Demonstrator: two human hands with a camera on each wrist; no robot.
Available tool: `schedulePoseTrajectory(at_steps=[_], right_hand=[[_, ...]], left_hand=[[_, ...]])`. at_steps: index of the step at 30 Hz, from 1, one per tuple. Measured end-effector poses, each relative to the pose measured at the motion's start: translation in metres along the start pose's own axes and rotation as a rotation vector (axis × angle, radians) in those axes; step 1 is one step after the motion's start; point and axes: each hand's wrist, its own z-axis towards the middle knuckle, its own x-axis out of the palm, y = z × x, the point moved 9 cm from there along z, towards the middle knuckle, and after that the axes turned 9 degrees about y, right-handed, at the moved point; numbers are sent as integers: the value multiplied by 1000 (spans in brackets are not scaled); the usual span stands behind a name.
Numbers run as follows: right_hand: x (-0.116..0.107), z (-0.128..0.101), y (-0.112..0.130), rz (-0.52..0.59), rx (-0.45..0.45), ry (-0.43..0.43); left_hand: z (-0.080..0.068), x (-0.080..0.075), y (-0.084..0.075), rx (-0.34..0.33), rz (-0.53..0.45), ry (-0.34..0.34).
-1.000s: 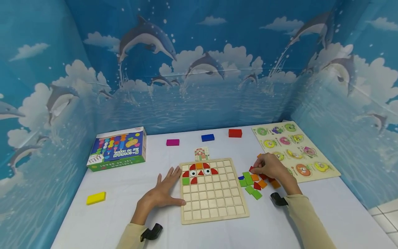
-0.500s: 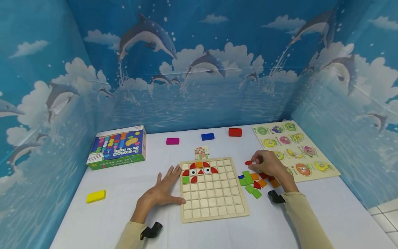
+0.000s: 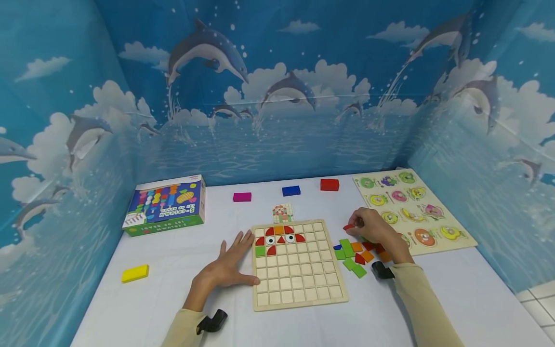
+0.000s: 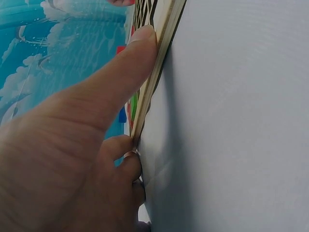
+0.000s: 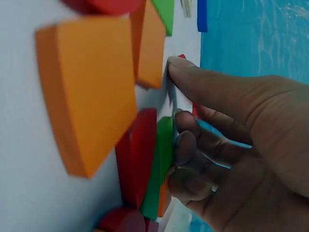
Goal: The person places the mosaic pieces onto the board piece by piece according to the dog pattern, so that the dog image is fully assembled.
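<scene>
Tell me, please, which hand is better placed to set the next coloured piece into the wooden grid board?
Probably the right hand: it already pinches a red wooden piece beside the loose coloured pieces. The left hand lies flat against the wooden grid board, steadying its edge.

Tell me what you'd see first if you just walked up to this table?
Probably the wooden grid board in the middle, with a red, orange and green face with two eyes begun in its top rows. The left hand rests flat against its left edge, and the right hand pinches a red piece above a bright pile of pieces to the right. Dolphin walls wrap around it all.
</scene>
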Motion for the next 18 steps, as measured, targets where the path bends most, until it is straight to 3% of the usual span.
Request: schedulePoseTrajectory(at_steps=[5,13,18], right_hand=[[-2,-5,18,-2,-47,-11],[11,-13,81,68,-307,4],[32,-13,110,142,-333,22]], left_hand=[[-1,-1,-3,27,-5,2],[3,2,8,4,6,-2],[2,1,4,5,5,-4]])
